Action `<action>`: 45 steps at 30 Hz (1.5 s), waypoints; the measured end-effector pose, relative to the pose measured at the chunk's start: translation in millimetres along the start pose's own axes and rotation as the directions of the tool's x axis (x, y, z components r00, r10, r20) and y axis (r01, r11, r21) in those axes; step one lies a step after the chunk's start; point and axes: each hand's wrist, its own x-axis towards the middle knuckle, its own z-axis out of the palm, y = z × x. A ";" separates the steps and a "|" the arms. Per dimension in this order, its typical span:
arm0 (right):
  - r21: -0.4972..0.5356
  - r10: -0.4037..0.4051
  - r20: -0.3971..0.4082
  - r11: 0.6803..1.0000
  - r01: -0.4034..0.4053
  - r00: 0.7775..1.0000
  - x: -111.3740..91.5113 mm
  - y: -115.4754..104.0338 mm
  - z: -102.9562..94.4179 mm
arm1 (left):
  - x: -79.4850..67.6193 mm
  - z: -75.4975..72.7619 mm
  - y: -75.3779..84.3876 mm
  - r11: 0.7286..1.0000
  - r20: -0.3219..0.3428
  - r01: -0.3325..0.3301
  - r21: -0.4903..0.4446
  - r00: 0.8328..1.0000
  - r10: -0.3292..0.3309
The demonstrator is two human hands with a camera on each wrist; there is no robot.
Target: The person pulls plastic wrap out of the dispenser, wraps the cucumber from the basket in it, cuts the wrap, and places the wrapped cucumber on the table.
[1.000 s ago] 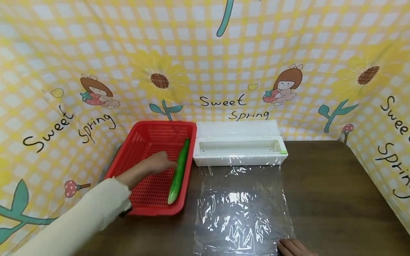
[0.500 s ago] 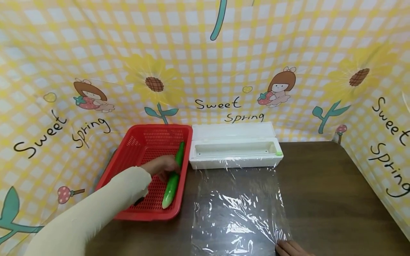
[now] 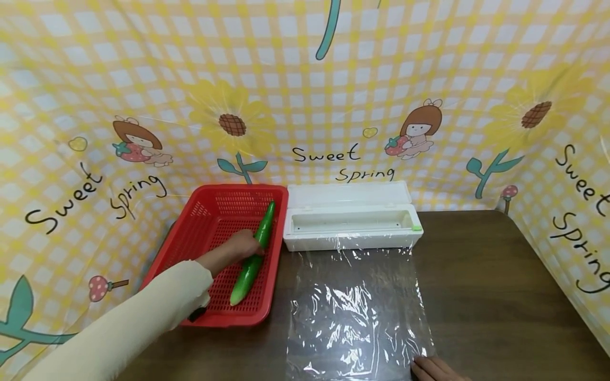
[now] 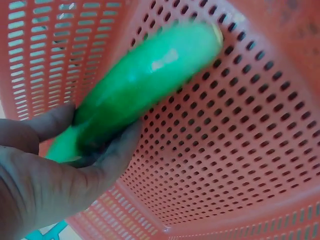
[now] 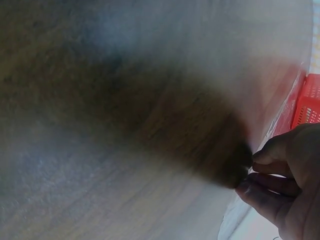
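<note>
A long green cucumber (image 3: 245, 280) lies aslant in the red perforated basket (image 3: 229, 320), at its right side. My left hand (image 3: 242, 244) grips it near the middle; in the left wrist view the thumb and fingers of that hand (image 4: 65, 175) wrap round the cucumber (image 4: 150, 70), whose pale end points away. A clear sheet of cling film (image 3: 352, 317) stretches over the table toward me. At its near right corner, my right hand (image 3: 436, 369) pinches the film edge. The right wrist view shows this hand's (image 5: 285, 185) thumb and fingertips close together.
Behind the film stands a white cling film dispenser (image 3: 352, 242) with its lid (image 3: 348, 194) raised, right beside the basket. Brown wooden tabletop (image 3: 495, 286) stretches to the right. A yellow checked cloth (image 3: 305, 95) hangs round the back and sides.
My left hand has reached onto the cucumber and taken hold of it. The cucumber's near end has swung left inside the basket. The right hand stays at the film corner.
</note>
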 end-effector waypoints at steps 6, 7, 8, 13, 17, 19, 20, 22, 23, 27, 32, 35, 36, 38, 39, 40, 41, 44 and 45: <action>0.024 -0.033 0.002 0.999 0.033 0.999 -1.8 2.8 1.6 | -11.0 -10.9 -5.2 0.999 -0.046 -0.041 0.026 0.998 0.042; 0.029 -0.048 0.000 0.998 0.048 0.999 -2.1 3.6 2.2 | -12.8 -13.4 -5.2 0.999 -0.047 -0.045 0.016 0.998 0.046; 0.032 -0.061 -0.001 0.998 0.061 0.998 -2.3 4.3 2.8 | -14.6 -15.7 -5.3 0.999 -0.054 -0.053 0.014 0.997 0.054; 0.044 -0.082 -0.007 0.996 0.082 0.997 -3.7 6.6 5.0 | -23.0 -25.3 -3.5 0.990 -0.111 -0.116 -0.076 0.988 0.107; 0.038 -0.097 -0.003 0.994 0.097 0.995 -4.6 8.3 6.8 | -30.4 -30.3 -1.2 0.959 -0.155 -0.193 -0.207 0.974 0.163; 0.034 -0.108 -0.015 0.994 0.108 0.994 -4.6 9.1 8.2 | -35.4 -32.9 0.0 0.943 -0.174 -0.225 -0.247 0.967 0.185; 0.041 -0.118 -0.034 0.992 0.119 0.992 -4.5 9.4 9.8 | -38.7 -34.5 1.2 0.935 -0.179 -0.239 -0.260 0.964 0.197; 0.053 -0.131 -0.079 0.989 0.135 0.988 -4.2 9.8 13.1 | -44.9 -38.0 3.6 0.923 -0.189 -0.268 -0.277 0.957 0.221; 0.063 -0.137 -0.108 0.987 0.145 0.985 -4.0 9.8 15.1 | -48.3 -40.0 5.2 0.918 -0.194 -0.279 -0.282 0.954 0.230; 0.082 -0.156 -0.204 0.981 0.175 0.966 -3.2 10.0 22.1 | -59.9 -48.5 11.0 0.901 -0.207 -0.306 -0.307 0.946 0.250; 0.061 -0.188 -0.221 0.977 0.206 0.957 -4.7 12.0 24.9 | -72.6 -56.6 16.4 0.881 -0.250 -0.362 -0.304 0.923 0.293; 0.053 -0.213 -0.218 0.972 0.229 0.952 -6.2 13.1 26.0 | -78.0 -58.9 19.4 0.867 -0.292 -0.414 -0.279 0.896 0.334; 0.057 -0.214 -0.221 0.971 0.231 0.951 -6.8 13.0 26.7 | -79.5 -59.3 20.6 0.865 -0.308 -0.431 -0.257 0.885 0.349; 0.059 -0.197 -0.235 0.975 0.216 0.952 -7.3 12.0 29.0 | -82.2 -60.0 23.9 0.866 -0.338 -0.462 -0.191 0.859 0.384; 0.067 -0.182 -0.247 0.977 0.205 0.952 -7.4 11.4 30.4 | -83.7 -60.2 26.2 0.866 -0.349 -0.474 -0.159 0.847 0.400; 0.077 -0.165 -0.259 0.979 0.191 0.952 -7.2 10.3 32.0 | -85.4 -60.4 28.8 0.865 -0.359 -0.484 -0.130 0.836 0.414; 0.086 -0.151 -0.277 0.980 0.181 0.949 -7.0 9.6 33.8 | -87.5 -60.5 31.6 0.865 -0.369 -0.491 -0.103 0.826 0.425; 0.111 -0.125 -0.332 0.979 0.171 0.935 -6.3 8.1 39.3 | -95.7 -60.6 40.4 0.856 -0.382 -0.508 -0.089 0.812 0.442; 0.120 -0.122 -0.347 0.978 0.173 0.930 -6.1 8.2 40.9 | -98.9 -60.4 43.4 0.852 -0.387 -0.514 -0.099 0.808 0.443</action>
